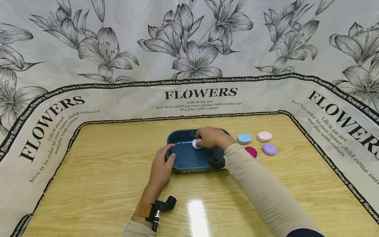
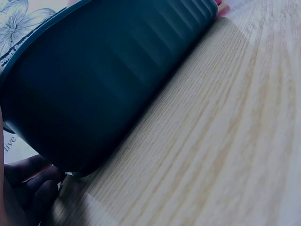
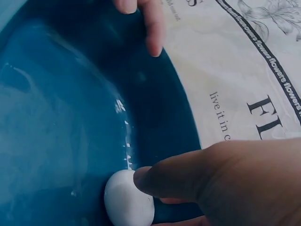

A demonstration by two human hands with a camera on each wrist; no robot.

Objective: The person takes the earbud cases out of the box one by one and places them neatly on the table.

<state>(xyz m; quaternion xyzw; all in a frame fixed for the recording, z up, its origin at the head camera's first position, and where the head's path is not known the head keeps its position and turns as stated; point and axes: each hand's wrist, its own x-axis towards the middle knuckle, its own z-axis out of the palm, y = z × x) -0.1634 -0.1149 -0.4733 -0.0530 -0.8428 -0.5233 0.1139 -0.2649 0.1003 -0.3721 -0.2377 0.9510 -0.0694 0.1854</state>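
Observation:
My right hand (image 1: 211, 137) reaches into a dark blue rectangular basin (image 1: 189, 159) and pinches a white oval soap (image 1: 195, 144) between thumb and fingers. Seen from the right wrist, that soap (image 3: 128, 200) is low against the basin's inner wall, with the thumb on its edge. My left hand (image 1: 162, 166) holds the basin's left end, the thumb and a fingertip over the rim. Its other fingers (image 2: 35, 188) curl beside the basin's lower corner in the left wrist view.
Right of the basin lie a light blue soap (image 1: 244, 138), a pale pink soap (image 1: 264, 136), a purple soap (image 1: 269, 149) and a magenta soap (image 1: 251, 151), the last partly hidden by my right sleeve. A flower-printed sheet (image 1: 201, 98) rises behind the wooden table (image 1: 103, 164).

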